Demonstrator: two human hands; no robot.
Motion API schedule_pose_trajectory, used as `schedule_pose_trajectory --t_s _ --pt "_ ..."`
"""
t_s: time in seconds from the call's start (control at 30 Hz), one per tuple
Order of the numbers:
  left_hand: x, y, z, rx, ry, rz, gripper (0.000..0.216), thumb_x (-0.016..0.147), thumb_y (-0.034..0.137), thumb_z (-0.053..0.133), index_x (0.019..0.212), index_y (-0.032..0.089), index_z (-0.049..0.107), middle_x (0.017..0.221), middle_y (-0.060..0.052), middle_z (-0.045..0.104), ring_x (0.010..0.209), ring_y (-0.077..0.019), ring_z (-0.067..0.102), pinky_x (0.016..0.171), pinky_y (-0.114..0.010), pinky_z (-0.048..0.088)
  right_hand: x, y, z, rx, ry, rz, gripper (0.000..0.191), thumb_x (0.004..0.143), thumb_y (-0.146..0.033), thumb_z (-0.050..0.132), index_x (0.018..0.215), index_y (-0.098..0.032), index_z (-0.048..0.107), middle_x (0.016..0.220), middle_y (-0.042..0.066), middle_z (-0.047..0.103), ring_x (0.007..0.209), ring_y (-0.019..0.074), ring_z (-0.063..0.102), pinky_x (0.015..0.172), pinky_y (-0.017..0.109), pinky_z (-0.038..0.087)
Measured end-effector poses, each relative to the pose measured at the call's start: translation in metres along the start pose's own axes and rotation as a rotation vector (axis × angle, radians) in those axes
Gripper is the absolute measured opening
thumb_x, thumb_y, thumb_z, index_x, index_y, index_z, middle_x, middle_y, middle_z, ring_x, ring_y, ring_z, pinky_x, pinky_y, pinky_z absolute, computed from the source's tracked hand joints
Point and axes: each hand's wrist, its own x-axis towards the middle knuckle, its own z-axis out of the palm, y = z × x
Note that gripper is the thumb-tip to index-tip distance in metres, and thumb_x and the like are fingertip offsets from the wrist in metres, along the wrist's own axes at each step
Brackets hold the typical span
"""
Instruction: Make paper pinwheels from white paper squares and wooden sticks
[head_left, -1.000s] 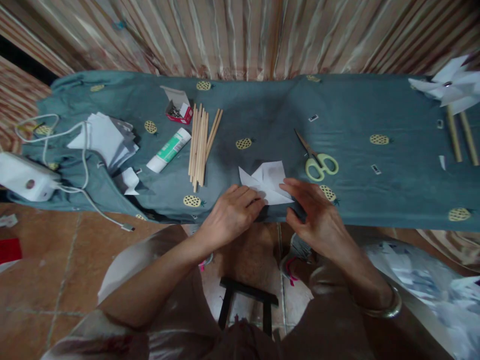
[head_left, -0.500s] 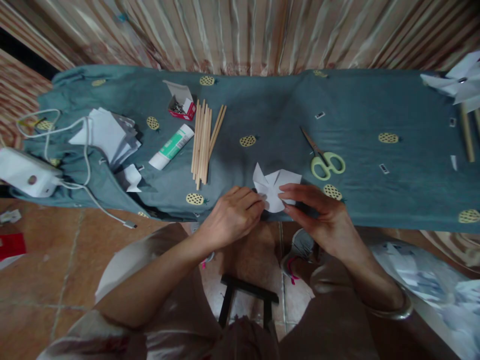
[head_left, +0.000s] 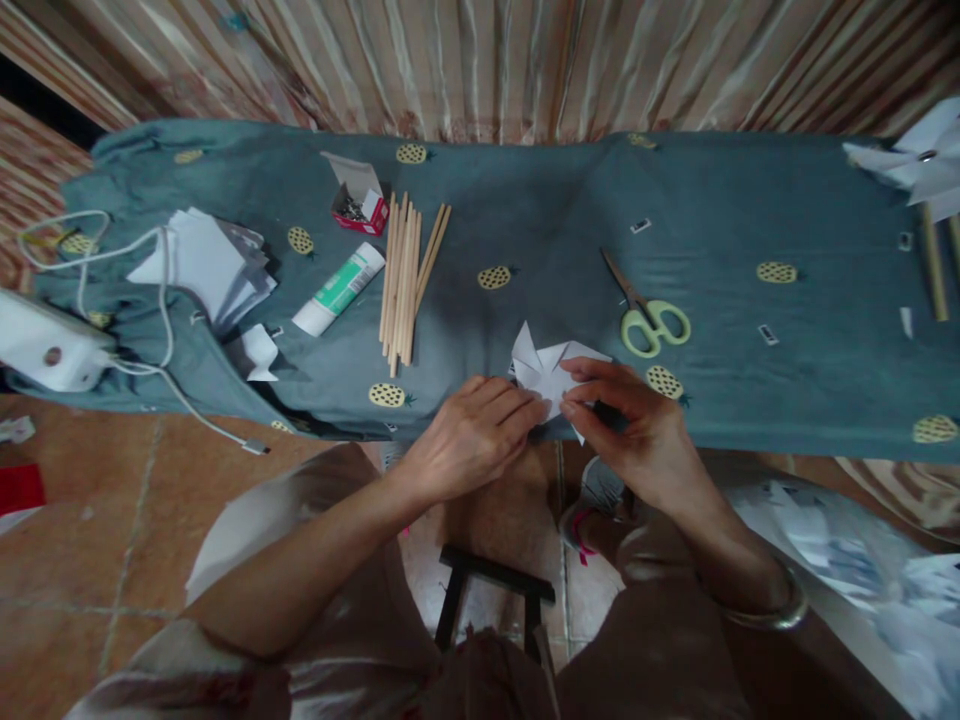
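Between both hands, at the near edge of the cloth, is a white paper pinwheel [head_left: 546,372] with folded, pointed blades. My left hand [head_left: 480,428] is closed, its fingertips pinching the paper's lower left side. From the right, my right hand [head_left: 634,415] grips the paper between thumb and fingers near its middle. Parts of the paper are hidden behind the fingers. Scissors [head_left: 651,325] with light green handles lie just beyond my right hand. A bundle of wooden sticks [head_left: 401,285] rests beyond my left hand.
A red box of small metal pieces [head_left: 361,212], a glue stick [head_left: 339,290] and stacked white paper [head_left: 206,265] lie at left. A white power strip [head_left: 49,345] with cables is at the far left. A pinwheel [head_left: 926,155] sits far right on the teal cloth [head_left: 720,200].
The paper and my left hand have shifted slightly right. A pointed paper corner now shows below my right fingers, and the paper's lower edge looks folded differently.
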Motion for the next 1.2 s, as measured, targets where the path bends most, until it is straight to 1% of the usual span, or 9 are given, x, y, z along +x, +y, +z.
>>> schedule_pose_trajectory --t_s 0.17,0.33,0.47,0.83,1.07,1.2 --pt "0.001 0.004 0.002 -0.020 -0.029 0.019 0.028 0.094 0.013 0.044 0.119 0.011 0.055 0.101 -0.008 0.069 0.092 -0.0187 0.060 0.076 -0.032 0.047 -0.001 0.000 0.005 -0.086 0.042 -0.006 0.010 0.081 -0.019 0.059 0.074 -0.021 0.065 0.109 0.009 0.069 0.104 0.0245 0.063 0.090 0.044 0.051" --pt "0.001 0.005 0.005 -0.012 -0.021 0.041 0.022 0.095 0.015 0.045 0.110 0.013 0.060 0.104 -0.008 0.069 0.099 -0.0193 0.059 0.079 -0.032 0.048 0.000 -0.002 0.009 -0.132 0.087 -0.008 0.011 0.081 -0.018 0.059 0.071 -0.021 0.064 0.106 0.008 0.070 0.100 0.0237 0.064 0.088 0.043 0.052" --pt "0.002 0.004 0.007 -0.002 0.001 0.044 0.019 0.095 0.018 0.048 0.105 0.013 0.063 0.102 -0.008 0.069 0.097 -0.0195 0.059 0.077 -0.031 0.048 0.001 -0.004 0.012 -0.164 0.105 -0.028 0.010 0.081 -0.018 0.060 0.071 -0.021 0.063 0.105 0.008 0.070 0.099 0.0238 0.065 0.086 0.041 0.052" --pt "0.006 0.004 0.007 0.003 0.000 0.032 0.020 0.096 0.017 0.045 0.100 0.011 0.064 0.097 -0.008 0.068 0.092 -0.0185 0.059 0.076 -0.030 0.051 0.000 -0.004 0.016 -0.215 0.127 -0.036 0.011 0.079 -0.014 0.059 0.071 -0.021 0.061 0.105 0.008 0.070 0.102 0.0242 0.065 0.090 0.042 0.051" --pt "0.005 0.004 0.009 -0.009 -0.006 0.016 0.019 0.096 0.016 0.047 0.100 0.011 0.064 0.098 -0.008 0.068 0.093 -0.0182 0.059 0.077 -0.031 0.052 0.000 -0.006 0.018 -0.235 0.127 -0.015 0.009 0.079 -0.015 0.059 0.073 -0.021 0.061 0.107 0.008 0.069 0.104 0.0253 0.064 0.093 0.043 0.049" --pt "0.005 0.004 0.008 -0.020 -0.002 0.018 0.019 0.095 0.016 0.047 0.100 0.010 0.064 0.098 -0.009 0.068 0.093 -0.0185 0.059 0.078 -0.031 0.053 0.001 -0.007 0.018 -0.228 0.132 -0.002 0.010 0.080 -0.017 0.058 0.072 -0.021 0.061 0.106 0.008 0.069 0.104 0.0258 0.064 0.092 0.043 0.049"
